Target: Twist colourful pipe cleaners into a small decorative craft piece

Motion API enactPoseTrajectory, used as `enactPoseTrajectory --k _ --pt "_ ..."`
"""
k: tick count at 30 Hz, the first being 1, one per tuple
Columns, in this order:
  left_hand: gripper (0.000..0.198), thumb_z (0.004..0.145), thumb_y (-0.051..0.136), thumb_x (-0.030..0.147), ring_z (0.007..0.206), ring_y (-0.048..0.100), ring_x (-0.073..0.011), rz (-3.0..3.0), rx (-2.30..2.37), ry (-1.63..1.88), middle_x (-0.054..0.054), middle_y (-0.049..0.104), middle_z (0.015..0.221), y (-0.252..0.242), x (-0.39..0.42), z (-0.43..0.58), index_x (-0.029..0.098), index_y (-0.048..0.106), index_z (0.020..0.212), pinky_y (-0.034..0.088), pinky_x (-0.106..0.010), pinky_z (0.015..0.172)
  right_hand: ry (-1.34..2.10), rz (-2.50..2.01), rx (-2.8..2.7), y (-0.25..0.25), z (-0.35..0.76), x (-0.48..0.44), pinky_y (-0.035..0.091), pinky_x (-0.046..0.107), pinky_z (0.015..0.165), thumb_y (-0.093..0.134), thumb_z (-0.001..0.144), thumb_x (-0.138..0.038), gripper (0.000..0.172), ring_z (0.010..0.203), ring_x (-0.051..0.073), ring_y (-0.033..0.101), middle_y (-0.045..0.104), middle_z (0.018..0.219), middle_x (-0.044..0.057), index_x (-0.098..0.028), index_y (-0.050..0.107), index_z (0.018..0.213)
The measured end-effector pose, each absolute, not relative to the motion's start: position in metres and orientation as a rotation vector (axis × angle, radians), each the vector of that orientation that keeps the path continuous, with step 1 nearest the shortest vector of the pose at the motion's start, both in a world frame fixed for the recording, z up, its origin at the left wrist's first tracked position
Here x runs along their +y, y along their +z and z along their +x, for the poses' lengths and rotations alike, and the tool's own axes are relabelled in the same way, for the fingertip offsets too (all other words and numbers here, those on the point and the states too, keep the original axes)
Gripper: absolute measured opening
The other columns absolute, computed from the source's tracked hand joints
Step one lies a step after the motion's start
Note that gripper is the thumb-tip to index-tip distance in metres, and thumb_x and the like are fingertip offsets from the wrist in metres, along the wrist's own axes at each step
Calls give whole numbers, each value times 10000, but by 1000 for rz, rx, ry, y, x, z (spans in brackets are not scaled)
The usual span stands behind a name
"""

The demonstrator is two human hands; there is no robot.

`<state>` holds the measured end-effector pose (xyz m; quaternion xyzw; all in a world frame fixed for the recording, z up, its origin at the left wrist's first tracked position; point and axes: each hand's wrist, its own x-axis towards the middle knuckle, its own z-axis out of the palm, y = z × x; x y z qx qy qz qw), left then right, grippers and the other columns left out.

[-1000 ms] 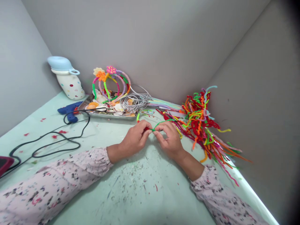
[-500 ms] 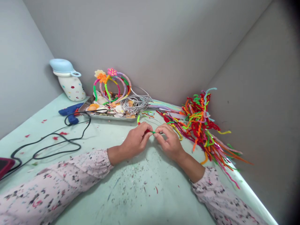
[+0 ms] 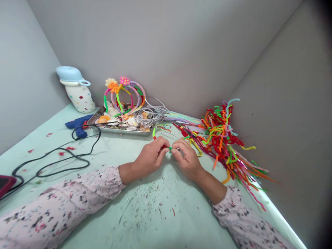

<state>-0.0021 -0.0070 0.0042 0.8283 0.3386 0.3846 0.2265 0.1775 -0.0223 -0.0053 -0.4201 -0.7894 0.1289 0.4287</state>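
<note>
My left hand point(image 3: 150, 156) and my right hand point(image 3: 187, 158) meet over the middle of the pale green table point(image 3: 145, 214). Both pinch a thin headband wrapped in red and green pipe cleaner point(image 3: 169, 148); a short green stretch shows between my fingertips. Its far end point(image 3: 153, 132) curves up behind my left hand. My right hand's fingers also close on the loose green pipe cleaner end. A heap of coloured pipe cleaners point(image 3: 220, 135) lies just right of my right hand.
A metal tray point(image 3: 118, 129) at the back holds wrapped headbands point(image 3: 124, 95), bare grey headbands point(image 3: 150, 112) and shells. A blue glue gun point(image 3: 77, 123) with a black cord point(image 3: 57, 159) lies left. A white dotted jug point(image 3: 76, 91) stands in the corner. Grey walls close in behind and right.
The green loop that arched above my right hand has been drawn in and is gone. My hands have come closer together, fingertips nearly touching.
</note>
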Motion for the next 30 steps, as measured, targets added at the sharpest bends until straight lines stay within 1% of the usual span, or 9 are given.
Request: enactPoseTrajectory --k 4,8,12,15,19,22,25,27,30 --pt "79 905 440 194 717 491 -131 2267 929 1067 -20 552 813 4 -7 -2 164 513 908 383 -259 664 359 -1045 -1948 -3 178 -22 408 332 782 497 911 -270 134 817 162 538 576 822 10 -210 553 806" --pt "93 913 451 229 706 481 -126 2186 946 1118 -11 542 795 3 -7 -2 163 517 914 387 -260 672 230 -1019 -1915 -4 178 -21 423 361 805 543 865 -233 34 860 184 553 593 877 28 -214 569 873" --pt "123 918 465 275 682 486 -122 2040 943 1136 -3 545 763 3 -7 -2 170 523 943 391 -250 639 24 -1030 -1873 -6 179 -20 423 386 816 553 805 -141 123 886 202 568 607 895 36 -221 575 896" --pt "150 915 480 287 700 498 -124 2013 908 1115 -8 563 789 5 -7 -2 174 554 982 396 -251 647 -70 -1039 -1851 -6 179 -20 426 387 805 566 791 -126 138 867 203 578 611 869 30 -227 581 883" --pt "182 912 494 301 728 499 -132 2043 874 1140 -13 542 771 7 -6 -2 169 617 886 398 -263 680 -150 -1024 -1828 -7 180 -18 459 404 814 594 779 -143 203 915 222 574 599 938 55 -234 579 960" --pt "200 912 489 314 662 487 -115 1928 872 1121 -3 517 744 6 -4 -2 166 617 871 396 -249 631 -259 -1023 -1837 -9 182 -17 459 421 833 617 788 -168 281 953 233 571 595 1003 64 -257 560 1048" --pt "194 905 494 318 585 458 -95 1801 841 1074 17 484 692 3 -3 -1 158 596 867 381 -235 578 -387 -1008 -1864 -10 183 -17 440 414 830 629 804 -184 284 928 223 573 604 992 50 -280 559 1062" --pt "192 898 506 326 573 448 -92 1766 819 1050 25 472 665 2 -3 -1 156 579 848 369 -229 560 -428 -995 -1884 -10 183 -17 429 407 824 628 810 -189 273 916 219 570 606 980 44 -285 563 1056" --pt "154 895 511 314 566 437 -89 1729 783 1022 35 467 648 2 -6 0 166 554 893 355 -218 540 -444 -968 -1909 -10 183 -17 417 403 831 628 814 -203 263 925 220 563 605 979 48 -277 565 1059"
